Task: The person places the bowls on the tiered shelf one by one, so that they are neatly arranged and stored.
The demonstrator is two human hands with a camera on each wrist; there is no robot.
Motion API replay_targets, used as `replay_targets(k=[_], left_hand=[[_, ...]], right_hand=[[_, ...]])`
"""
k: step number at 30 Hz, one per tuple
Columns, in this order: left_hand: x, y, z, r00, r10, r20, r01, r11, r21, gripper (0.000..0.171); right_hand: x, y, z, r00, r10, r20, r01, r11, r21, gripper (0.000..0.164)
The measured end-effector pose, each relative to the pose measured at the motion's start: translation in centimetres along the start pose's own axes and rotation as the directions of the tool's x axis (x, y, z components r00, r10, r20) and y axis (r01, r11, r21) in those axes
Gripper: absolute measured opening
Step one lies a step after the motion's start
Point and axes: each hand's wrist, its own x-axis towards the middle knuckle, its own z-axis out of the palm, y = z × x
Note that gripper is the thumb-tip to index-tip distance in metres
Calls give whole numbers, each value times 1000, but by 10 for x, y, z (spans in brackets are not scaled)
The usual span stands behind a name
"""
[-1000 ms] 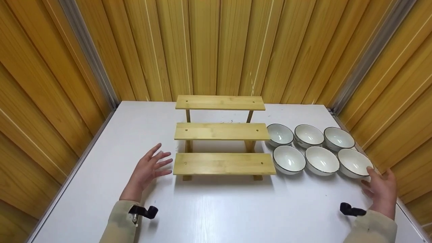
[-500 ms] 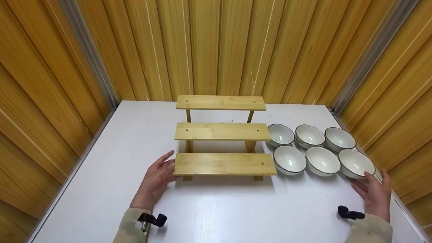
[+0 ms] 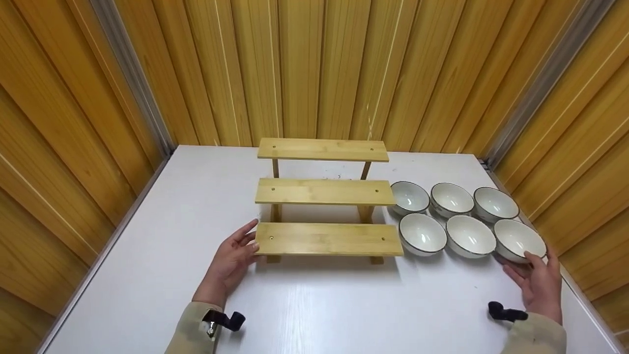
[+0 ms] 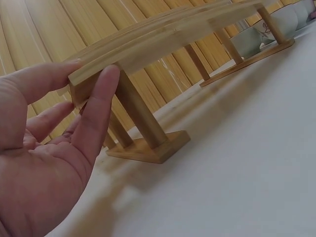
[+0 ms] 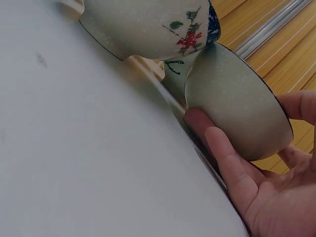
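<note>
A three-tier wooden shelf stand (image 3: 329,239) sits mid-table. My left hand (image 3: 233,263) holds the left end of its lowest board; in the left wrist view, fingertips touch the board's end (image 4: 94,74) on both sides. Over on the right, my right hand (image 3: 539,285) grips the nearest right-hand white bowl (image 3: 518,238), thumb at the dark rim. The right wrist view shows the fingers curled beneath this bowl (image 5: 237,98), which looks tilted. Beside it is another bowl (image 5: 148,24) with a red flower and green leaves on its outside.
Several more dark-rimmed white bowls (image 3: 452,197) stand in two rows right of the stand. The white table (image 3: 304,305) meets wood-panelled walls (image 3: 314,69) at the back and sides. A metal edge runs along the table's right side.
My left hand has moved right and taken hold of the stand's lowest board. My right hand has shifted left and closed round the near right bowl, its fingers now reaching under it.
</note>
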Motion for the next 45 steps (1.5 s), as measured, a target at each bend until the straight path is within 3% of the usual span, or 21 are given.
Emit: replay_targets(k=[20, 26, 34, 45], left_hand=[[-1, -1, -5, 1000, -2, 30, 2, 1000, -20, 75], [0, 0, -7, 999, -1, 43, 2, 1000, -25, 75], [1, 0, -5, 1000, 2, 20, -2, 999, -34, 72], [2, -2, -3, 1000, -22, 1, 22, 999, -41, 72]], right_hand=[[-6, -1, 6, 996, -49, -72, 56, 994, 98, 80], [-12, -8, 15, 997, -62, -47, 65, 996, 57, 78], [-17, -17, 30, 992, -122, 24, 117, 983, 141, 75], [-21, -25, 58, 981, -156, 114, 144, 984, 107, 76]])
